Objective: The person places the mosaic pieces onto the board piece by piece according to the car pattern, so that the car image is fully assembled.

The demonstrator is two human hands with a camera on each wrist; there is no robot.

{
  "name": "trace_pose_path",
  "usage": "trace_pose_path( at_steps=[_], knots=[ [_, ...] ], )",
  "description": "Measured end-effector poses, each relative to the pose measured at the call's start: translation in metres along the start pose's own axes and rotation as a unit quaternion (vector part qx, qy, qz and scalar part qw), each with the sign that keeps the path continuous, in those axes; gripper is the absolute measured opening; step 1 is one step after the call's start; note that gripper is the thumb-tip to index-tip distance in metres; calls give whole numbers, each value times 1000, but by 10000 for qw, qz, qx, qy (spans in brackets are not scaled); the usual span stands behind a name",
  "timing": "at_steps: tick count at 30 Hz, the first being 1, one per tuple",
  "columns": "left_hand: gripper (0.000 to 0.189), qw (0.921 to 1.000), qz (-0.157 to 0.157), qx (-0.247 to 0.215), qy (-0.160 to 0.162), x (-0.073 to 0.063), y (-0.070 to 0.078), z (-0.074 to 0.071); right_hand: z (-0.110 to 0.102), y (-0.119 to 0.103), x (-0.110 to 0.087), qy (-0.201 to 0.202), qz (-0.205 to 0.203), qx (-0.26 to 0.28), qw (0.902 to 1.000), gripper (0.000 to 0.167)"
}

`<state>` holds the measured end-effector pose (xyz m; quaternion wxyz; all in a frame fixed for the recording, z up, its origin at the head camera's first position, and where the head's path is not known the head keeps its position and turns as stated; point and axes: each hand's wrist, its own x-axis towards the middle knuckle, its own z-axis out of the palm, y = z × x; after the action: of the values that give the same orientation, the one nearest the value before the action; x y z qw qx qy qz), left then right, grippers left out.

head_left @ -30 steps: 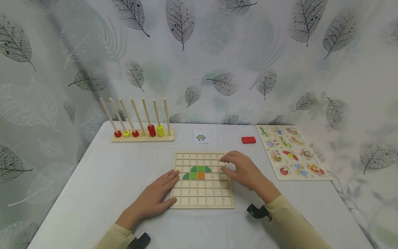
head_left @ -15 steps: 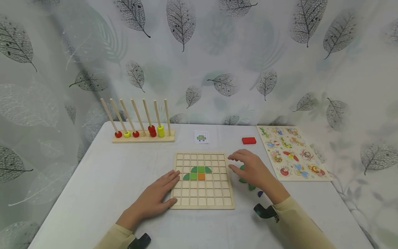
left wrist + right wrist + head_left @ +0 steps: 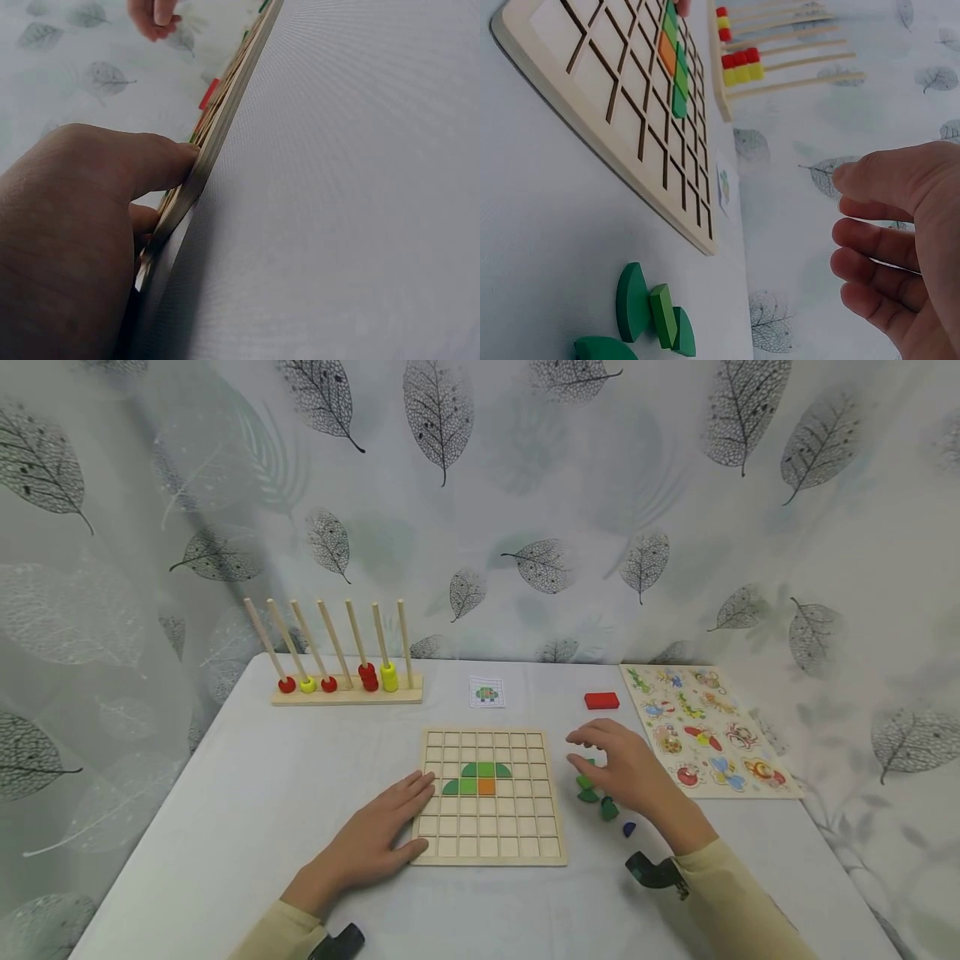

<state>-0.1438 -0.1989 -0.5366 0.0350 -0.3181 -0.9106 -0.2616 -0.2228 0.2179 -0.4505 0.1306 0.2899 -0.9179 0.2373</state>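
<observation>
A wooden grid board lies mid-table, with several green pieces and one orange square set in its cells. My left hand rests at the board's left edge, fingers straight over the rim; the left wrist view shows the thumb against the edge. Right of the board, my right hand hovers with loosely bent fingers and nothing between them. Below it lie loose green pieces: a dark green quarter-round, a light green block and others. The hand partly hides them in the head view.
Nearer the right wrist lies a small dark blue piece. A peg abacus with red and yellow rings stands back left. Behind the board are a pattern card and a red block. An animal puzzle board lies at the right.
My right hand has moved right, off the board's right edge to above the loose pieces, uncovering several green ones and the blue one. My left hand stays at the board's edge.
</observation>
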Motion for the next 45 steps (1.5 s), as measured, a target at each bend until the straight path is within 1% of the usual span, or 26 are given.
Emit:
trace_pose_path(
  at_steps=[8, 11, 22, 31, 39, 45],
  knots=[
    [76, 10000, 10, 42, 1, -1, -1, 1, -7, 8, -6, 216, -45, -62, 9997, 25],
    [76, 10000, 8, 49, 3, -1, -1, 1, -9, 11, -8, 234, -41, -76, 9997, 25],
    [77, 10000, 60, 23, 36, -2, -3, 2, -18, 18, -22, 59, 408, -141, 9990, 26],
    [77, 9999, 88, 45, 29, -2, -4, 2, -23, 26, -36, -72, 879, -179, 9959, 25],
    [77, 10000, 65, 54, 20, -1, -3, 1, -26, 31, -44, 15, 979, -259, 9949, 26],
    [77, 9999, 94, 101, 23, -1, -3, 2, -27, 34, -47, -61, 1154, -277, 9929, 28]
  ],
)
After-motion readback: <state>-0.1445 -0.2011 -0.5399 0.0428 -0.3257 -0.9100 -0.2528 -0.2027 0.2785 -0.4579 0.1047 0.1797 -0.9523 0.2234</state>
